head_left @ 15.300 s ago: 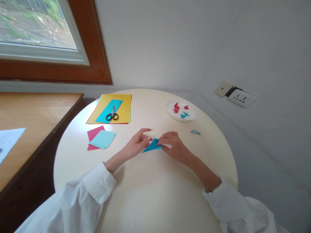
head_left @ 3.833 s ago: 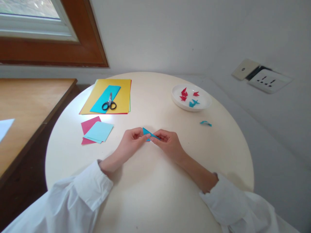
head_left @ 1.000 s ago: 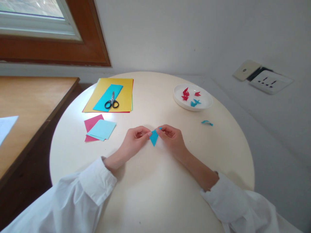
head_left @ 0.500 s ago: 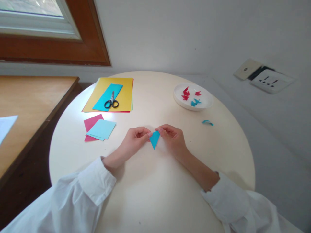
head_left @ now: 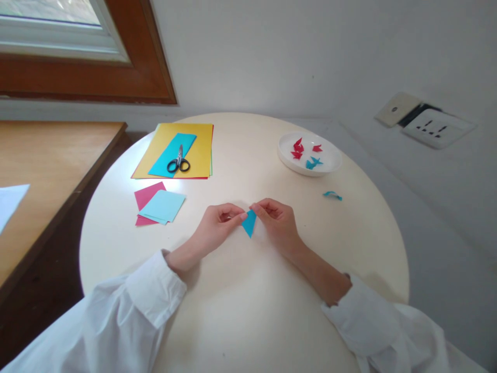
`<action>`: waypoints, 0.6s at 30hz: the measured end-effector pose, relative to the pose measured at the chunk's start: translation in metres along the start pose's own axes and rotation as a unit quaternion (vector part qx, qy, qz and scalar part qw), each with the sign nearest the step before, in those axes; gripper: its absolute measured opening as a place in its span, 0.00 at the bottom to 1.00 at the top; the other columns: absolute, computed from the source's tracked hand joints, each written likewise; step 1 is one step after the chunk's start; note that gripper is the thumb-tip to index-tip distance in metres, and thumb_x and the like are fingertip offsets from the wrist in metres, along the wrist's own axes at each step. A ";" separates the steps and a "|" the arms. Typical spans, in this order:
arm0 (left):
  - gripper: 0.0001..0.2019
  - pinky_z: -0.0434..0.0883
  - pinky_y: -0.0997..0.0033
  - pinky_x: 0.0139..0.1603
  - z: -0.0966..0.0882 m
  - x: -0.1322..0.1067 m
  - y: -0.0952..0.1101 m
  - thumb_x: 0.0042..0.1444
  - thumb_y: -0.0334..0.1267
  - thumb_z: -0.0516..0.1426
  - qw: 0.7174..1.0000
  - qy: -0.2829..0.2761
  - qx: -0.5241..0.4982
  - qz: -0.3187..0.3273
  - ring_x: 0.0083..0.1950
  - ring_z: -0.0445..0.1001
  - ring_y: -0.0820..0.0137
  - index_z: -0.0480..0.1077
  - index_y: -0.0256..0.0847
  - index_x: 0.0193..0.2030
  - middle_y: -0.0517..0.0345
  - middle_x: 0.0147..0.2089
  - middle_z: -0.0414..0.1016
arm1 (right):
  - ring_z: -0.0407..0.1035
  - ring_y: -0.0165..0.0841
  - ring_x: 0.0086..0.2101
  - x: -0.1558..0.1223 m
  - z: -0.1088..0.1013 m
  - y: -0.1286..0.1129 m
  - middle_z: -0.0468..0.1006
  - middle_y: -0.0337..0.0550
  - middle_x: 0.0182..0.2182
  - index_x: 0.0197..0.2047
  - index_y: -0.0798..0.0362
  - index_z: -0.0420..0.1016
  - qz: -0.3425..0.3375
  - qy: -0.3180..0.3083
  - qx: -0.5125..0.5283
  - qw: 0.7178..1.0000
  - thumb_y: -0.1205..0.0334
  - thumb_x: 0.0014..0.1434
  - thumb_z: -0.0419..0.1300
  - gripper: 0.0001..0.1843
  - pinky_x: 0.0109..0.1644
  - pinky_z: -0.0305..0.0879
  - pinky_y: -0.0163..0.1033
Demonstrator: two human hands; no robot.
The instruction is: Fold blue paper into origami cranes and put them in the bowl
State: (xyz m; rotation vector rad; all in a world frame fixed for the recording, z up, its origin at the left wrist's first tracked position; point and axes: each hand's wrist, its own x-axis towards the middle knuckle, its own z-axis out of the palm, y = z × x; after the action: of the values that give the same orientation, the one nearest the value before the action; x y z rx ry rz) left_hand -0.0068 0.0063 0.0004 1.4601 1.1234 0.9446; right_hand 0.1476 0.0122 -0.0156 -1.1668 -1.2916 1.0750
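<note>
A small folded blue paper triangle (head_left: 249,223) hangs point down just above the round cream table (head_left: 240,305). My left hand (head_left: 217,224) pinches its upper left corner with thumb and forefinger. My right hand (head_left: 277,221) pinches its upper right corner, the other fingers curled. Both wrists rest on the table, in white sleeves.
A white dish (head_left: 309,153) with small red and blue folded pieces stands at the back right, a blue scrap (head_left: 332,195) near it. Black scissors (head_left: 178,163) lie on blue and yellow sheets (head_left: 198,155). Pink and pale blue squares (head_left: 161,206) lie left. A wooden desk (head_left: 42,171) adjoins.
The blue piece, long and flat between my fingers some seconds ago, is now a small triangle held point down. Over the last second my hands barely moved; the triangle narrowed slightly.
</note>
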 end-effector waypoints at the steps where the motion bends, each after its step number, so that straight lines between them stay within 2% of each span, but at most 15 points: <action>1: 0.14 0.64 0.75 0.27 0.000 0.000 0.000 0.49 0.46 0.58 1.000 -0.002 -0.003 0.003 0.27 0.68 0.73 0.72 0.35 0.26 0.56 0.26 0.74 | 0.63 0.27 0.23 0.000 0.000 -0.001 0.72 0.36 0.19 0.21 0.53 0.72 -0.001 -0.005 0.001 1.000 0.55 0.47 0.63 0.11 0.28 0.61 0.34; 10: 0.14 0.62 0.76 0.24 -0.001 -0.001 0.000 0.49 0.46 0.59 0.999 0.023 0.017 0.026 0.24 0.65 0.75 0.71 0.35 0.25 0.57 0.23 0.72 | 0.64 0.27 0.23 -0.001 0.000 0.000 0.74 0.37 0.21 0.25 0.53 0.75 -0.006 -0.071 -0.022 0.997 0.54 0.47 0.63 0.10 0.27 0.60 0.34; 18: 0.14 0.62 0.76 0.24 0.001 -0.001 0.003 0.46 0.47 0.60 0.999 0.043 -0.018 -0.018 0.24 0.65 0.75 0.70 0.36 0.23 0.59 0.22 0.72 | 0.63 0.27 0.22 -0.001 -0.002 -0.001 0.71 0.36 0.18 0.21 0.53 0.71 -0.023 -0.038 -0.015 0.999 0.54 0.48 0.63 0.12 0.27 0.59 0.34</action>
State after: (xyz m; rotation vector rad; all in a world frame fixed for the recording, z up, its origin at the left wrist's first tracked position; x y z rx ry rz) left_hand -0.0056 0.0054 0.0035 1.3771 1.1868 1.0050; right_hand 0.1498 0.0109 -0.0143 -1.1234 -1.3911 1.0789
